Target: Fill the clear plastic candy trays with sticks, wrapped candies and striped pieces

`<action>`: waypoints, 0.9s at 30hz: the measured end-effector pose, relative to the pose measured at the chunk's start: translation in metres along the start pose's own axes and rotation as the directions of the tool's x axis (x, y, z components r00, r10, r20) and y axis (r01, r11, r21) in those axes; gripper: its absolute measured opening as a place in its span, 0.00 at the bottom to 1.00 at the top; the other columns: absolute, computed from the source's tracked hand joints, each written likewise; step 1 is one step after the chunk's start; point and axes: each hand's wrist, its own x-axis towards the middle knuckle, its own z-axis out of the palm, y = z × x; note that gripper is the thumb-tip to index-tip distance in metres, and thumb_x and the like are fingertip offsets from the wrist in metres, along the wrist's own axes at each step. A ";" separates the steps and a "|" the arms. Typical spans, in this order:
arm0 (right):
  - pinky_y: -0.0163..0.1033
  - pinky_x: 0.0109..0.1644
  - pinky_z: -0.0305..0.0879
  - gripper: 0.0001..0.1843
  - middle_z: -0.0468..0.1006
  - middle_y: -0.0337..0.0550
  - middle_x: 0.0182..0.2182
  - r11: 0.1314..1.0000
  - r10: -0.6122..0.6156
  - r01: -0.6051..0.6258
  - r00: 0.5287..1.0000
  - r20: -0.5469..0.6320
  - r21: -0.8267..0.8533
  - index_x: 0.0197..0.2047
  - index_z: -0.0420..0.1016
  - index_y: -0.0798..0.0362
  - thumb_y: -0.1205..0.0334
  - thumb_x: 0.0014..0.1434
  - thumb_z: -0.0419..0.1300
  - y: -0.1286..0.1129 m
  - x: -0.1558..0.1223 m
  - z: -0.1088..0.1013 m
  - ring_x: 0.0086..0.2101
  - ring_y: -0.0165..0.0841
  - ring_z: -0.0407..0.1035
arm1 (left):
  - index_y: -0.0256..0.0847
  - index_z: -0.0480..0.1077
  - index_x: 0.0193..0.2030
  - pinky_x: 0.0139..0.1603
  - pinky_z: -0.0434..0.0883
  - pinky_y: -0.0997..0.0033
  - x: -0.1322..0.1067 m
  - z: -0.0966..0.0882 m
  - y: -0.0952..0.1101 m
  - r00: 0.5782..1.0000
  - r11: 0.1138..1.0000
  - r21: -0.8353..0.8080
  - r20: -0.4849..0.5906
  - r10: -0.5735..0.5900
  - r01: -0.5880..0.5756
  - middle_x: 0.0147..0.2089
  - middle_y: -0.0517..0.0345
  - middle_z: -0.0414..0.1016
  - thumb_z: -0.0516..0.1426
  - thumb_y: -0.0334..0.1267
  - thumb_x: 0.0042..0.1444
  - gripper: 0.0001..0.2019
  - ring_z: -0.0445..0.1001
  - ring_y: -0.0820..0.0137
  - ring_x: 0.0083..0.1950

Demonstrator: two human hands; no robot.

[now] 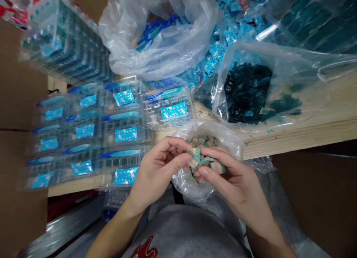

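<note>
Both my hands meet over a small clear plastic bag (220,137) full of little striped pink-and-green pieces (203,141). My left hand (158,168) pinches one end of a small bunch of these striped pieces (196,159) between thumb and fingers. My right hand (234,180) grips the other end of the bunch, its fingers curled round it. The bag sits at the near edge of a wooden table (292,135), just above my lap.
Rows of clear blister packs (122,124) with blue pens and light-blue cards cover the left of the table, with a stack (67,46) behind. Large clear bags hold blue pens (158,31), dark teal pieces (245,90) and blue packets (231,31). Cardboard stands at the left (16,87).
</note>
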 end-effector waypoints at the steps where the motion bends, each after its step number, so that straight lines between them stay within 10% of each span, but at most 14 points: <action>1: 0.31 0.31 0.74 0.12 0.78 0.36 0.42 1.000 -0.003 0.003 1.000 -0.012 -0.006 0.47 0.80 0.41 0.67 0.62 0.64 0.001 0.000 0.000 0.28 0.26 0.73 | 0.44 0.77 0.38 0.31 0.74 0.83 -0.001 0.000 0.001 1.000 0.999 0.030 0.010 0.013 -0.013 0.31 0.63 0.77 0.64 0.33 0.59 0.02 0.75 0.78 0.29; 7: 0.35 0.29 0.68 0.10 0.78 0.35 0.36 0.995 -0.045 0.037 0.995 -0.088 -0.093 0.43 0.80 0.45 0.68 0.60 0.63 0.009 -0.003 0.000 0.26 0.28 0.69 | 0.50 0.78 0.46 0.43 0.74 0.86 -0.007 -0.004 0.004 0.988 0.960 0.238 0.089 0.128 -0.145 0.42 0.64 0.78 0.62 0.28 0.60 0.12 0.78 0.78 0.43; 15: 0.35 0.28 0.67 0.08 0.79 0.35 0.37 0.991 -0.067 0.055 0.994 -0.092 -0.123 0.42 0.79 0.45 0.68 0.61 0.63 0.010 -0.004 0.002 0.26 0.28 0.68 | 0.46 0.75 0.37 0.41 0.76 0.83 -0.006 0.004 0.001 0.984 0.976 0.170 -0.090 0.154 -0.137 0.36 0.65 0.79 0.63 0.26 0.56 0.09 0.78 0.77 0.38; 27: 0.35 0.32 0.71 0.10 0.78 0.37 0.40 0.972 -0.129 0.122 0.991 -0.023 -0.201 0.44 0.78 0.45 0.70 0.63 0.63 0.014 -0.004 -0.001 0.33 0.30 0.73 | 0.44 0.77 0.34 0.37 0.75 0.82 0.000 0.006 0.004 0.996 0.982 0.172 -0.045 0.083 -0.074 0.33 0.64 0.80 0.64 0.28 0.55 0.06 0.78 0.77 0.34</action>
